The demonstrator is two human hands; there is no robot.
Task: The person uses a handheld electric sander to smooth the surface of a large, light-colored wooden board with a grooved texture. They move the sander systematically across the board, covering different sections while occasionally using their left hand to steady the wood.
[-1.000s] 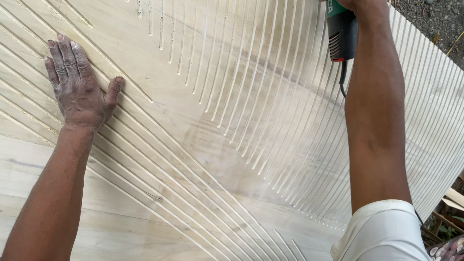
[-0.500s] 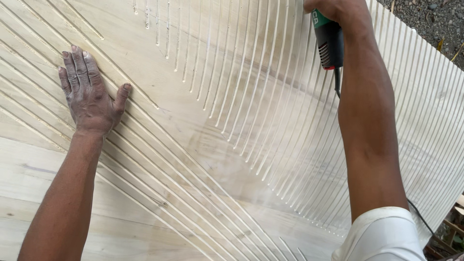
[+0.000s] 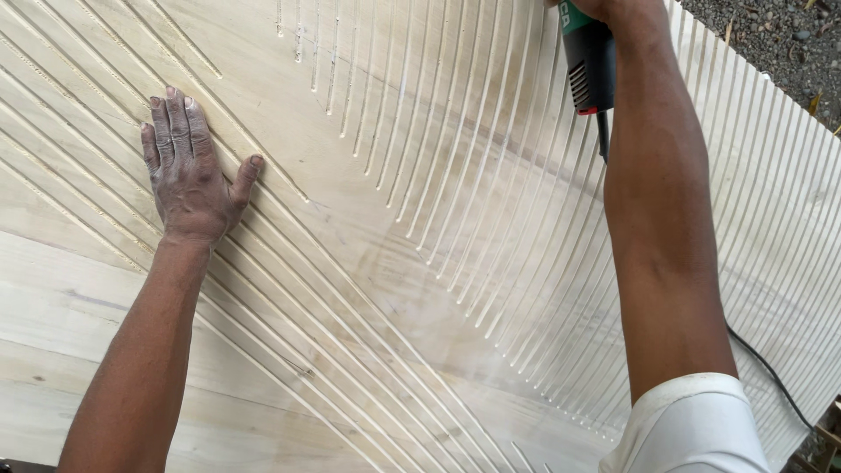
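A green and black corded power tool [image 3: 585, 61] sits at the top edge of the view, right of centre, gripped by the right hand [image 3: 613, 9], of which only the wrist and heel show; the fingers are cut off by the frame. The tool's long axis runs nearly straight up and down the picture, its rear end with the vent slots toward the viewer and its working end out of sight above. A black cable [image 3: 771, 372] leaves the tail, passes behind the forearm and trails to the lower right.

The left hand [image 3: 191, 171], dusted white, lies flat with fingers close together and thumb spread, palm pressed on the pale carved wooden panel [image 3: 368, 263]. It holds nothing.

The panel fills almost the whole view. Grooves [image 3: 455, 175] fan down from the top around the tool, and longer diagonal ones run under the left hand. Its right edge slants down beside the gravel ground [image 3: 780, 35], close to the tool; to the left and below lies broad open wood.
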